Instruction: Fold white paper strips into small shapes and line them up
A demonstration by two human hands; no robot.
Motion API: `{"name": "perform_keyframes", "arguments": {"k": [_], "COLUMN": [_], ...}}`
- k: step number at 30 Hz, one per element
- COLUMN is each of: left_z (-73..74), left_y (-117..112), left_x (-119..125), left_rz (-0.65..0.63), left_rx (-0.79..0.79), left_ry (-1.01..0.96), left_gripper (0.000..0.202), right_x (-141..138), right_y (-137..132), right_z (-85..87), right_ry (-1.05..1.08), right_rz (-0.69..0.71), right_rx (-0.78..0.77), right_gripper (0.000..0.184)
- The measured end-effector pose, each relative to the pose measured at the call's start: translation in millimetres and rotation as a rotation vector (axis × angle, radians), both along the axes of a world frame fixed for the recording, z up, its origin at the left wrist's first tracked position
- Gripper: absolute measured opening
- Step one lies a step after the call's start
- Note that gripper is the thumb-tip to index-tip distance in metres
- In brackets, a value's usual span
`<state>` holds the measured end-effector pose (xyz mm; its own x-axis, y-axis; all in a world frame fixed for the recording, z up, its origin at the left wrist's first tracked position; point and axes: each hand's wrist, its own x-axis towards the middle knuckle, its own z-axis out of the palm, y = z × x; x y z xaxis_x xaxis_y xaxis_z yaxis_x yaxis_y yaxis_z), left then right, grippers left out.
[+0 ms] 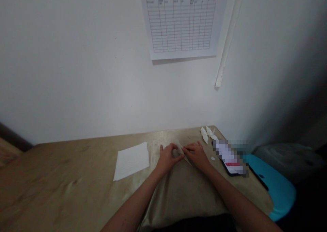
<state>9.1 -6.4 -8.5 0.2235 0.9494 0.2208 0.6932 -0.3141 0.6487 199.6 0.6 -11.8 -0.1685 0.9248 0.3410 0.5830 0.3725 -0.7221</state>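
Between my hands, above the tan table, is a small folded piece of white paper (181, 148) with a narrow pointed end toward me. My left hand (169, 156) pinches its left side between thumb and fingers. From the other side my right hand (196, 153) grips it with the fingertips closed on its edge. The fingers hide part of the folds. Left of my hands lie flat sheets of white lined paper (132, 161) with one torn edge. Several small folded white paper figures (207, 133) rest at the table's back right corner.
A phone (228, 157), partly pixelated, lies at the right of the tan table (76, 170). Beside it is a small white scrap (213, 158). A turquoise seat (279, 182) stands past the right edge. A printed chart (182, 24) hangs on the white wall behind.
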Motion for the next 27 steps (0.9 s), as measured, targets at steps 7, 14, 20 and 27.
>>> {"name": "perform_keyframes", "arguments": {"k": [7,14,20,27], "left_z": [-3.5,-4.0,-1.7,2.7], "left_y": [1.5,0.8,2.1,1.8], "left_x": [1.8,1.3,-2.5,-11.3], "left_rz": [0.001,-0.027,-0.091,-0.148], "left_rx": [-0.016,-0.027,-0.067,-0.109], "left_ry": [-0.040,-0.095,-0.066,0.011], "left_gripper": [0.046,0.052,0.055,0.058], "right_x": [1.3,3.2,8.5,16.3], "right_y": [1.8,1.1,2.3,6.8], "right_z": [-1.7,-0.5,0.3,-3.0], "right_ry": [0.000,-0.022,-0.077,-0.156], "right_rz": [0.006,-0.027,-0.076,-0.081], "right_rx": [-0.007,0.032,0.093,0.121], "right_gripper": [0.025,0.025,0.022,0.018]}}
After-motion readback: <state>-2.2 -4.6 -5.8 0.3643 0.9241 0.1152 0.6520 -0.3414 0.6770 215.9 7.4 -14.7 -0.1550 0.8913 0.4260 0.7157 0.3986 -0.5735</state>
